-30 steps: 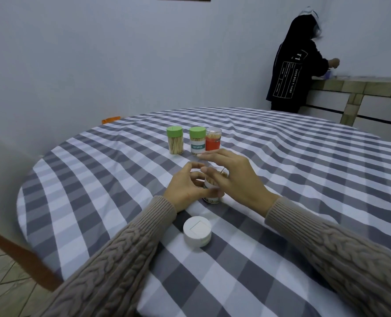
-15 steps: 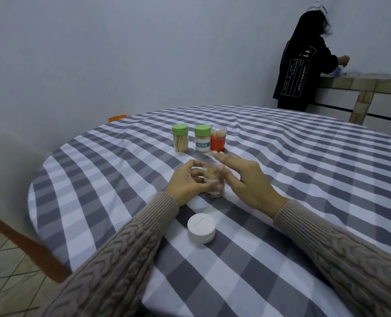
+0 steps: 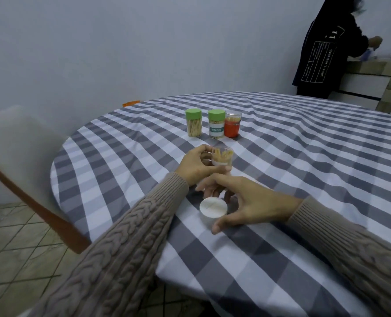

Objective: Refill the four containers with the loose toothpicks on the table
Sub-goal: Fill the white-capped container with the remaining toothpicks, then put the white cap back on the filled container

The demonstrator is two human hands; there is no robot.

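Round table under grey-and-white checked cloth, pale wall behind, tiled floor at lower left, chair back at left edge. Person in dark printed top standing at counter, far right.

Four toothpick containers on cloth. Three in a row toward far side, just beside one another: green-lidded clear container full of toothpicks, green-lidded labelled container reading TOOTHPICK, red-banded clear container, its top hard to tell. Fourth, open clear container, nearer, upright, lidless, toothpicks showing inside.

One white round lid lying flat on cloth, nearer than open container, well apart from the row.

Left hand curled round open container from its left side, fingers wrapped on its wall, holding it upright.

Right hand poised at white lid, thumb below it and fingers spread and bent behind it, not closed on it; contact with lid impossible to tell. Open container just beyond right hand's fingertips. No loose toothpicks discernible on cloth.

Both forearms in beige cable-knit sleeves.
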